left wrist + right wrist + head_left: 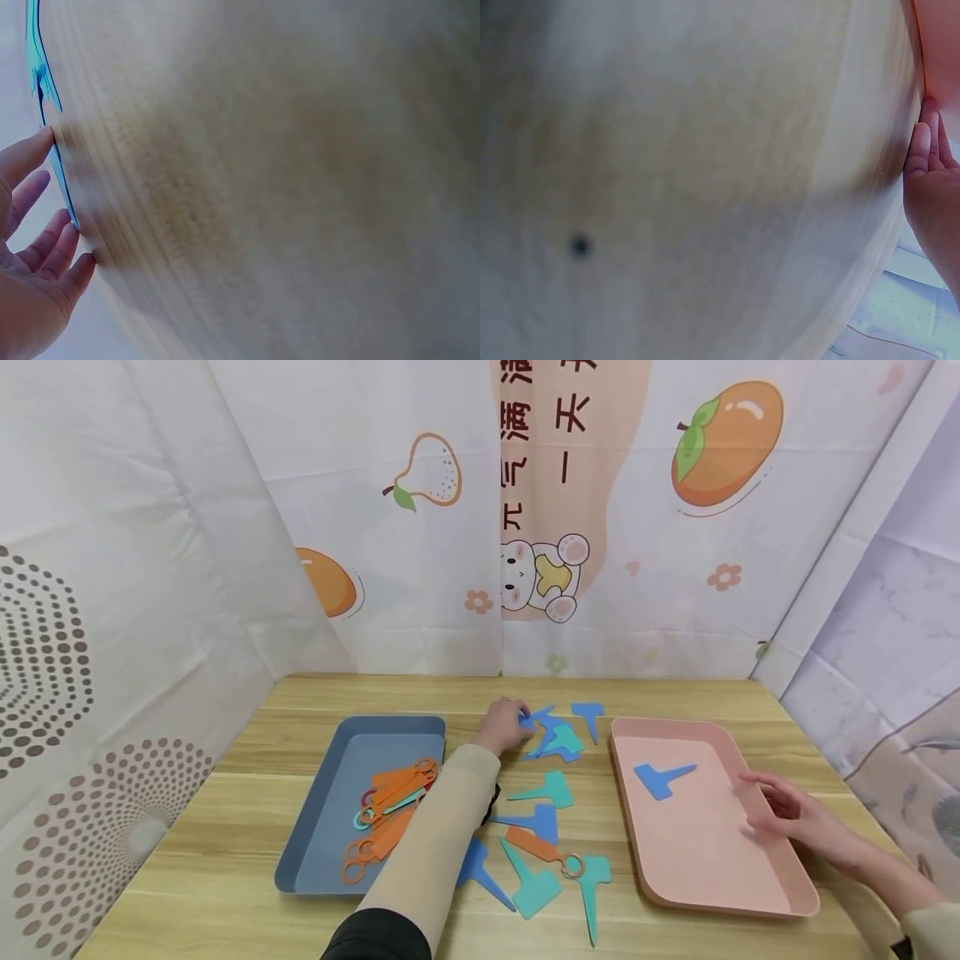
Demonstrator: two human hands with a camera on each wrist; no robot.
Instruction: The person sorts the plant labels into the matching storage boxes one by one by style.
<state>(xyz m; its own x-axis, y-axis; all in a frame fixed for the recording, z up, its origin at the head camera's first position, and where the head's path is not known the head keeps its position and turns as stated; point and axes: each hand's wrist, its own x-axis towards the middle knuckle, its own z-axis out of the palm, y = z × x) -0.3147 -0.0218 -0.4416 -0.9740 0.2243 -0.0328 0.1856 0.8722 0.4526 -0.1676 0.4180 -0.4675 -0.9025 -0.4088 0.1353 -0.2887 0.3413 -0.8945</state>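
My left hand (506,727) reaches across to the far middle of the table, fingertips at a blue T-shaped plant label (527,721). In the left wrist view its fingers (64,255) are spread along that thin label (64,184), which lies flat on the wood. More blue and teal labels (567,739) overlap beside this hand. My right hand (795,818) holds the right wall of the pink tray (720,868), some fingers over the rim and others outside against the wall. One blue label (660,781) lies inside that tray.
At left, a blue-grey tray (322,827) contains several orange pieces (393,789) with ring ends, partly hidden by my left sleeve. Between the trays lie teal labels (536,889), blue ones (540,821) and an orange ring-ended piece (534,843). A printed curtain (420,568) stands behind the table.
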